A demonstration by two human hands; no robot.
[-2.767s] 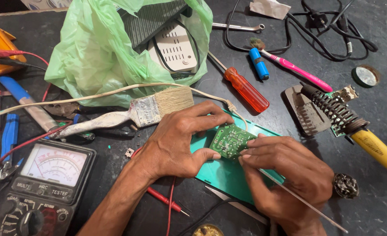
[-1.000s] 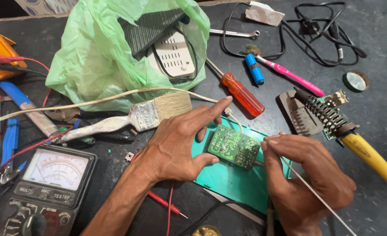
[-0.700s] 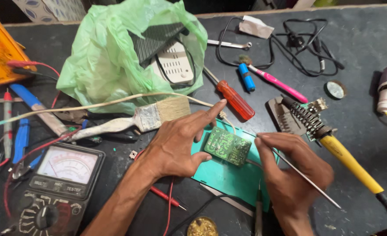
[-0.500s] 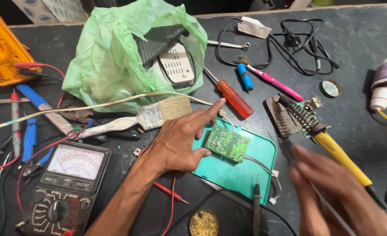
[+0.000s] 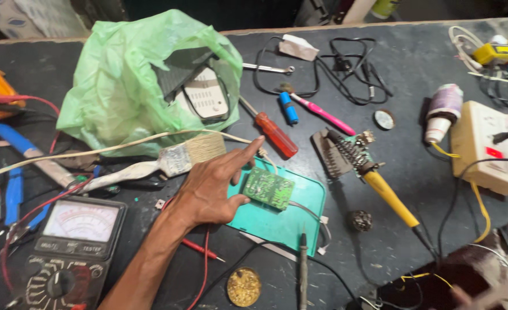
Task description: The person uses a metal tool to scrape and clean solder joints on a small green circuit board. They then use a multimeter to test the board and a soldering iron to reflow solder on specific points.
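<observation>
1. The left hand (image 5: 211, 192) lies flat on the dark, scuffed worktop (image 5: 414, 74), fingers spread and index finger stretched out straight; its grip is released, with nothing clasped. The thumb tip and the side of the palm press against the near edge of the green circuit board (image 5: 268, 188).
2. The circuit board is a small rectangle, its upper face mottled green with fine pale tracks. It rests tilted on a smooth teal plastic tray (image 5: 291, 221) with rounded corners, just right of the grip. Thin pale wires trail from the board across the tray.
3. The right hand (image 5: 489, 294) shows only as a blurred streak at the lower right corner; whether its grip is clenched or released cannot be told.
4. Just above the grip lies a flat paintbrush (image 5: 170, 161) with tan bristles and a paint-caked white handle. Beyond its fingertip lies a screwdriver (image 5: 274, 133) with a translucent red handle.
5. Left of the grip sits an analogue multimeter (image 5: 73, 247) with a black case, pale dial window and round selector knob. Red leads curl beside it.
6. Right of the grip, past the tray, a soldering iron (image 5: 389, 195) with a yellow handle rests in a coiled wire stand.
7. Well above the grip sits a crumpled, translucent green plastic bag (image 5: 122, 86).
8. Below the grip lies a round tin (image 5: 243, 286) of golden, grainy material.
</observation>
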